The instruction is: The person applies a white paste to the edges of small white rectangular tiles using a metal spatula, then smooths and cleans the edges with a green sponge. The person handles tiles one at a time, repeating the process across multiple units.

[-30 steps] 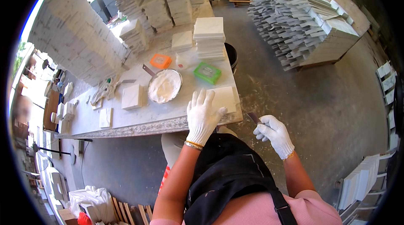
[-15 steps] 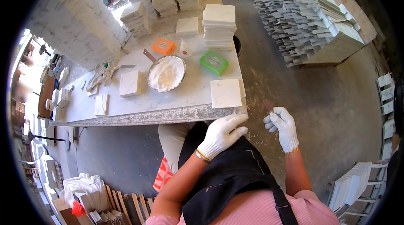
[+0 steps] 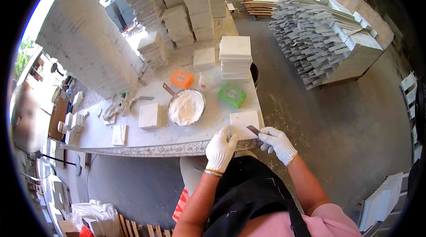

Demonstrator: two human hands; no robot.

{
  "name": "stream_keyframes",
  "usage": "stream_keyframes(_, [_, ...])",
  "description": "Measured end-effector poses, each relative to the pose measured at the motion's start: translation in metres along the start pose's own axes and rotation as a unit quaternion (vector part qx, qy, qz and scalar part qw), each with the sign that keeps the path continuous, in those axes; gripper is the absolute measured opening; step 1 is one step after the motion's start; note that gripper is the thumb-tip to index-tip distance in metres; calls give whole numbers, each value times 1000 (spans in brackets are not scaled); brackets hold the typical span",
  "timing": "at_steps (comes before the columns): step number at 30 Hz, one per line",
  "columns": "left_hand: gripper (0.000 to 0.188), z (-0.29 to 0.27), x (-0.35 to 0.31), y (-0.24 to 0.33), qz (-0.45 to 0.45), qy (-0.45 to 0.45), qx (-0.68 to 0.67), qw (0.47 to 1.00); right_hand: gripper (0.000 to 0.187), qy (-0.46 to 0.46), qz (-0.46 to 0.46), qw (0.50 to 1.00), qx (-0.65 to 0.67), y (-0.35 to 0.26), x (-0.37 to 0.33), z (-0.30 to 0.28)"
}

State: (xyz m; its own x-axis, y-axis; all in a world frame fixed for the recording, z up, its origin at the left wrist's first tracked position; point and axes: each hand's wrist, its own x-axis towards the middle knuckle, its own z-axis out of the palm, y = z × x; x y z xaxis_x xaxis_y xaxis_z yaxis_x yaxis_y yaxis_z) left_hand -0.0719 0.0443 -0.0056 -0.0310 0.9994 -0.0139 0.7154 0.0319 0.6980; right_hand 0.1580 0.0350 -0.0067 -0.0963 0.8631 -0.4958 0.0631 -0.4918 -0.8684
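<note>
My right hand (image 3: 276, 143), in a white knit glove, is closed round a small putty knife (image 3: 253, 129). Its flat metal blade points left, over the near right corner of a square white marble tile (image 3: 243, 120). That tile lies at the table's front right corner. Beside the tile's left edge is my gloved left hand (image 3: 220, 150), fingers stretched forward and thumb apart; whether the fingertips touch the tile is unclear. Left of the tile stands a round metal bowl (image 3: 186, 107) of white paste, with a second putty knife (image 3: 169, 89) leaning in it.
A green box (image 3: 232, 95), an orange box (image 3: 182, 79) and a small bottle (image 3: 202, 80) sit behind the bowl. Stacked tiles (image 3: 235, 57) rise at the table's right edge. Tall slab stacks (image 3: 84, 37) stand further back. A block of grey strips (image 3: 310, 41) is on the floor at right.
The view has shifted, so the table sits lower in it. My right hand has brought the putty knife from beside the table to over the tile. My left hand has moved to the tile's left side.
</note>
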Motion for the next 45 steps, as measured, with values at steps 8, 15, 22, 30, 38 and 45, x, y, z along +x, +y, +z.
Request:
stream_keyframes(8, [42, 4, 19, -22, -45, -40, -152, 987, 24, -25, -4, 1000, 13, -13, 11, 12])
stream_keyframes(15, [29, -3, 15, -19, -239, -89, -587, 768, 22, -29, -52, 990, 129, -14, 6, 22])
stream_keyframes(22, [27, 11, 0, -13, -310, -111, -663, 672, 20, -32, -70, 988, 137, -16, -27, 24])
stream_keyframes(30, [42, 15, -40, -23, -197, -273, -652, 680, 19, -88, -64, 994, -15, -17, -66, 17])
stream_keyframes(38, [48, 1, -66, -9, -139, -220, -606, 751, 18, -18, -110, 993, 34, -32, -84, -2])
stream_keyframes(45, [58, 10, -86, -4, -105, -215, -566, 789, 16, -83, -80, 974, 196, -34, -64, 37])
